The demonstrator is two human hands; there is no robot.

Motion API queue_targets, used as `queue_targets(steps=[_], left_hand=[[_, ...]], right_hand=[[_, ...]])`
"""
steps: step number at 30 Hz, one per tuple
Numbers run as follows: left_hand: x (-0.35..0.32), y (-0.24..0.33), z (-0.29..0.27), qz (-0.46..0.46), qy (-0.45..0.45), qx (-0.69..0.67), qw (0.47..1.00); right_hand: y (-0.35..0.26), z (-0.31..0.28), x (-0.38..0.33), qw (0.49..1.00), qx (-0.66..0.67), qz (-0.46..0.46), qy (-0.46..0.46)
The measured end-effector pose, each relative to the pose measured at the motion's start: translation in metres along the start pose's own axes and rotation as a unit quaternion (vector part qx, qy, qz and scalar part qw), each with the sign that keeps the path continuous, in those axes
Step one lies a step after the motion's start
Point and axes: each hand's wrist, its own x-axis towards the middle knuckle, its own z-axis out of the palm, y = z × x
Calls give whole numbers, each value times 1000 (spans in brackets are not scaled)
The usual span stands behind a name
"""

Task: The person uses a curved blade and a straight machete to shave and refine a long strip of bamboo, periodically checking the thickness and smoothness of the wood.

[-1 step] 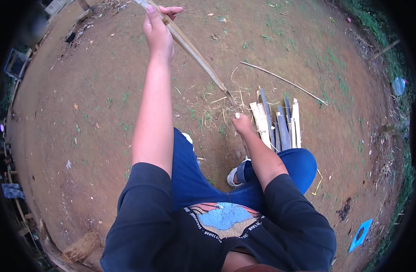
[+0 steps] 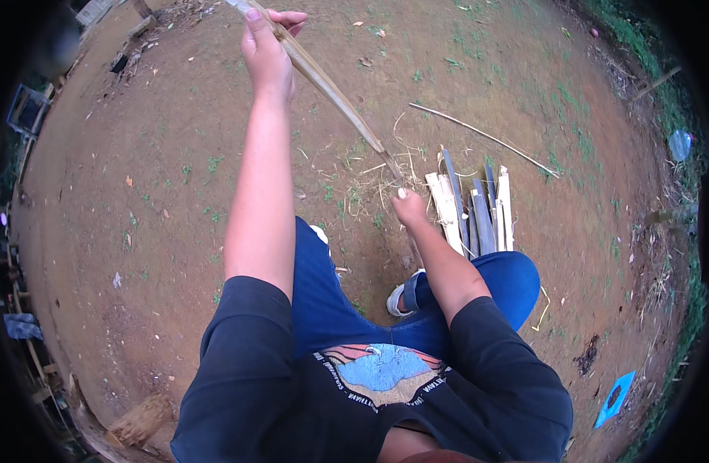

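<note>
A long, pale brown split strip, like wood or bamboo [image 2: 323, 82], slants from the far left down toward the middle. My left hand [image 2: 269, 58], its arm stretched far forward, pinches the strip near its far end, thumb on top and some fingers beyond it. My right hand [image 2: 410, 207] is closed in front of my bent leg, around a narrow brown stick-like piece [image 2: 394, 167] meeting the strip's near end. Whether that piece is a tool or part of the strip, I cannot tell. Something brown also shows below my right wrist, partly hidden by the forearm.
Beside my right knee lies a bundle of pale and dark split strips [image 2: 482, 216]. A thin stick [image 2: 485, 139] rests beyond it, and curly shavings [image 2: 362, 189] litter the dirt. A blue sheet [image 2: 615, 400] lies at lower right, a log [image 2: 140, 419] at lower left.
My right hand has shifted very slightly away from me and to the left. The left hand and the strip look almost the same.
</note>
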Motion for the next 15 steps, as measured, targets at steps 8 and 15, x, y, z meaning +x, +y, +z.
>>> queue_targets(steps=[8,15], left_hand=[[-6,4,21,9,123,22,992],[-9,8,39,20,146,37,988]], right_hand=[[-155,-26,-53,951,276,-134,-28],[29,13,-22,993,112,12,-28]])
